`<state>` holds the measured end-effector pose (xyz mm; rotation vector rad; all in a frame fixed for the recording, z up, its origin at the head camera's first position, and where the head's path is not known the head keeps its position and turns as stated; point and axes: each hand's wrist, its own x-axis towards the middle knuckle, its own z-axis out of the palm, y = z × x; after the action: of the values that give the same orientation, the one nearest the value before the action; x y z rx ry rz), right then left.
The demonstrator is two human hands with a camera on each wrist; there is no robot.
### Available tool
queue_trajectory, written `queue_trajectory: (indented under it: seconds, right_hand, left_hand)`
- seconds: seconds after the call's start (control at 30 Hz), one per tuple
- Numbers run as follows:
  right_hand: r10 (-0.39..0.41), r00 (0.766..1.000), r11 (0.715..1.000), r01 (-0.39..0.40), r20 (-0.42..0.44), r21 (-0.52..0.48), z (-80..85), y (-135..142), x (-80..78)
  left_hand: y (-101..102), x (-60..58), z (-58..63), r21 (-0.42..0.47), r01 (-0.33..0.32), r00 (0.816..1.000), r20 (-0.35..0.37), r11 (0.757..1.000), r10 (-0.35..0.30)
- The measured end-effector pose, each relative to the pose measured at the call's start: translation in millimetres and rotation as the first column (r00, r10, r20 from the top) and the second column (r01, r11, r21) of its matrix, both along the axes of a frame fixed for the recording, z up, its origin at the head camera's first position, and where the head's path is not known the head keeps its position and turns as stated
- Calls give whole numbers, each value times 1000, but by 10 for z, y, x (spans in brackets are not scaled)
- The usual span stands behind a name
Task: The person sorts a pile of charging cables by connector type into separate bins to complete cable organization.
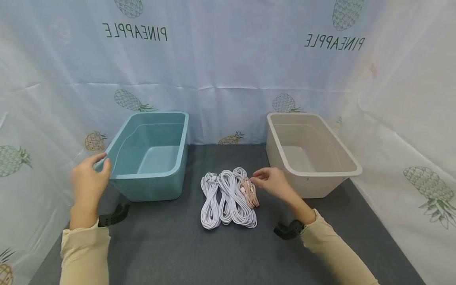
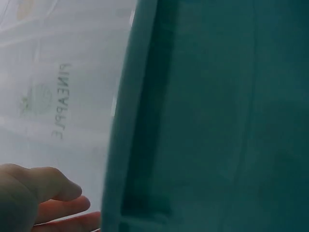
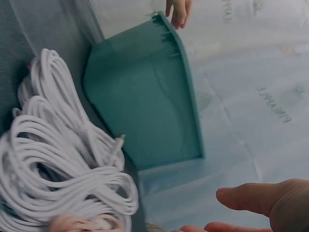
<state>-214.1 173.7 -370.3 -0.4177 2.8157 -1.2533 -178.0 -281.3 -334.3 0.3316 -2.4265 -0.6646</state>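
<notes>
On the table [image 1: 185,249], white cables [image 1: 236,202] and a pink cable [image 1: 250,193] are lying together; I am judging little done, all remaining. My right hand [image 1: 273,182] is hovering beside the pink, fingers parted, empty; my left hand [image 1: 90,178], loosely bent, is gripping nothing near the teal bin [image 1: 153,188].

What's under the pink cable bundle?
White cable coils show beside the pink bundle, which seems to rest partly on them; whatever lies directly beneath it is covered.

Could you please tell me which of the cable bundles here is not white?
The pink bundle, by the right hand. Its colour and its smaller size set it apart from the white bundles.
</notes>
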Motion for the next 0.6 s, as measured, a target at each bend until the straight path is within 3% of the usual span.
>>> queue_trajectory:
  seconds: [0.23, 0.37, 0.5, 0.6]
  right_hand:
    - [2, 981, 993, 21, 195, -116, -305, -19, 12]
    - [-12, 957, 980, 69, 289, -189, -453, -46, 30]
    - [-78, 938, 970, 149, 337, -190, -561, -46, 46]
    - [-125, 926, 962, 200, 355, -183, -617, -32, 59]
  left_hand:
    - [-189, 78, -136, 123, -69, 995, 76, 990, 60]
    - [-283, 109, -186, 249, -104, 989, 132, 963, 72]
    - [-386, 115, -251, 355, -96, 986, 159, 930, 42]
    - [-465, 108, -311, 453, -42, 985, 170, 890, -40]
